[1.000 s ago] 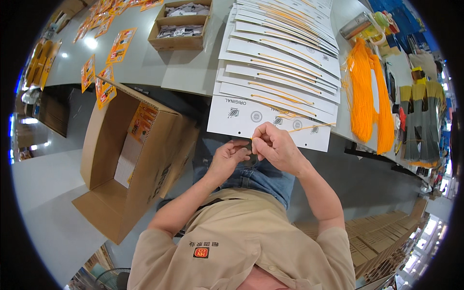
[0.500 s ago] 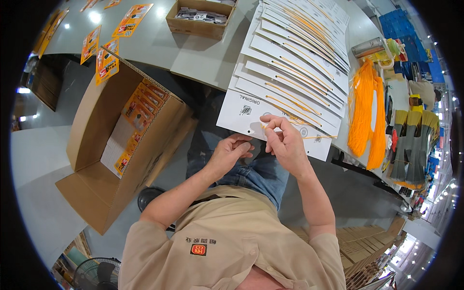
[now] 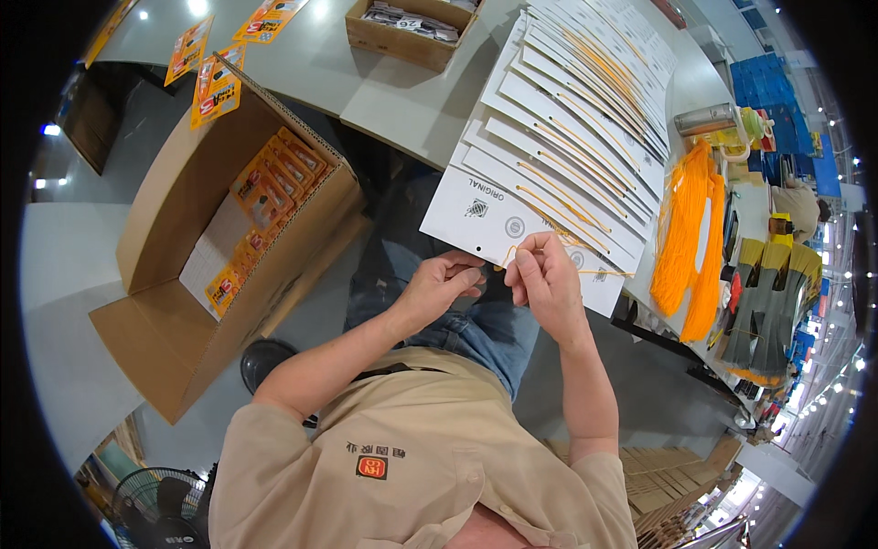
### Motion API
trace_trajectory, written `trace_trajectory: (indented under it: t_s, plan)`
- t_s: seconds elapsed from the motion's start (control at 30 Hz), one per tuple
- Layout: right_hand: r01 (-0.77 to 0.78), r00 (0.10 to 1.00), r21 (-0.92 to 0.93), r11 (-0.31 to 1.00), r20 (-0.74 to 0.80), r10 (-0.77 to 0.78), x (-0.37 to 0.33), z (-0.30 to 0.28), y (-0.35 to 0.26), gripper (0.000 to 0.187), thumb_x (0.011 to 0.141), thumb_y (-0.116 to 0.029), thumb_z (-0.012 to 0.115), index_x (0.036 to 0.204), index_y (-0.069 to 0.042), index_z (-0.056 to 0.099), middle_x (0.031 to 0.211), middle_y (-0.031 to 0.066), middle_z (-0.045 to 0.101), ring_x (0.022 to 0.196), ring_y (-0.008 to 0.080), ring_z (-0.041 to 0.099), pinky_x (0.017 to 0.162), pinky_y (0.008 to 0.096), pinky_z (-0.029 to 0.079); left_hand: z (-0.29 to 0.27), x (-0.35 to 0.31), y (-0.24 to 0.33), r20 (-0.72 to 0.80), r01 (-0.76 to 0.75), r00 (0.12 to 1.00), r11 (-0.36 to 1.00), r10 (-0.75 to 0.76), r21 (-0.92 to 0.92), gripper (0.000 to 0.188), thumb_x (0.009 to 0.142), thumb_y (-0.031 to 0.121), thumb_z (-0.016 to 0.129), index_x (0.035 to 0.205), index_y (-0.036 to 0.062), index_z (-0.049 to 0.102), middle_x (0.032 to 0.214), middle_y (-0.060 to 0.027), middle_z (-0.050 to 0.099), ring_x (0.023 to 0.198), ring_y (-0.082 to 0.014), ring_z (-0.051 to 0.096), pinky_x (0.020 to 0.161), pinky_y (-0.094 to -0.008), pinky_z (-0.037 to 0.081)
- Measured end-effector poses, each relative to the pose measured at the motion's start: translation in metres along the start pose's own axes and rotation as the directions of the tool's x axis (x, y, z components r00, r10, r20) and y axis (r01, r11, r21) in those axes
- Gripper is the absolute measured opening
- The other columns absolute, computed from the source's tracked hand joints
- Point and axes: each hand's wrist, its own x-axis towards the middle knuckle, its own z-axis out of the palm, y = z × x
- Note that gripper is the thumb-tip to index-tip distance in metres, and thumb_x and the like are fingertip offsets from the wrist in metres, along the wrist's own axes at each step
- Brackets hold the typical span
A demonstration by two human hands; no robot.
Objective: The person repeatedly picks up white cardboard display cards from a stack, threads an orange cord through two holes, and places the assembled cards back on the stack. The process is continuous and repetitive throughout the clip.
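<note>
White printed cards [image 3: 448, 208] lie overlapped in a long fanned row on the table, several with orange cords [image 3: 567, 210] strung across them. At the nearest card's front edge, my right hand [image 3: 549, 284] pinches an orange cord [image 3: 510, 255], which makes a small loop by the fingertips. Its loose end runs out to the right over the card. My left hand [image 3: 441, 291] is closed at the same edge, thumb against fingers, just below a punched hole. What its fingertips hold, if anything, is hidden.
To the left, an open cardboard box [image 3: 151, 252] holds orange packaged cards. A small carton [image 3: 402, 41] of packets stands at the back. Hanks of orange cord [image 3: 686, 238] and grey bundles [image 3: 768, 302] lie at right. Orange cards [image 3: 216, 91] rest along the table's left part.
My right hand has come down from over the card to its front edge, fingers now closer together on the cord. My left hand stays at that edge. The whole view has shifted slightly.
</note>
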Motion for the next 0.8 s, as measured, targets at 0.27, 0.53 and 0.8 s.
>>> trace_trajectory:
  t_s: [0.27, 0.53, 0.8]
  plan:
    - [0.029, 1.0, -0.083, 0.996, 0.004, -0.028, 0.003, 0.006, 0.005, 0.013, 0.103, -0.012, 0.055, 0.101, 0.0, 0.052, 0.069, 0.0004, 0.054, 0.062, 0.0064, 0.044, 0.056, 0.0236, 0.039, -0.002, 0.002, 0.0, 0.029, -0.017, 0.999, 1.0, 0.017, 0.015, 0.031, 0.101, 0.013, 0.058, 0.128, -0.0024, 0.06, 0.117, -0.0089, 0.066, 0.104, -0.0166, 0.065, 0.089, -0.0327, 0.058]
    - [0.061, 0.998, -0.117, 0.991, 0.025, -0.058, 0.004, 0.012, 0.006, 0.013, 0.102, -0.012, 0.056, 0.099, 0.0, 0.052, 0.067, 0.0012, 0.055, 0.061, 0.0073, 0.043, 0.055, 0.0254, 0.039, -0.005, 0.001, 0.004, 0.007, -0.071, 0.997, 0.997, 0.071, -0.04, 0.026, 0.102, 0.011, 0.055, 0.126, 0.0002, 0.061, 0.113, -0.0071, 0.068, 0.102, -0.0148, 0.066, 0.089, -0.0327, 0.058]
    - [0.055, 0.998, -0.132, 0.99, 0.043, -0.05, 0.006, 0.017, 0.005, 0.015, 0.103, -0.013, 0.055, 0.1, 0.001, 0.053, 0.066, 0.0016, 0.055, 0.06, 0.0074, 0.042, 0.055, 0.0257, 0.038, -0.005, 0.0, 0.006, -0.025, -0.091, 0.996, 0.994, 0.09, -0.058, 0.027, 0.102, 0.011, 0.055, 0.126, 0.0003, 0.061, 0.114, -0.0067, 0.068, 0.1, -0.0133, 0.065, 0.087, -0.0316, 0.058]
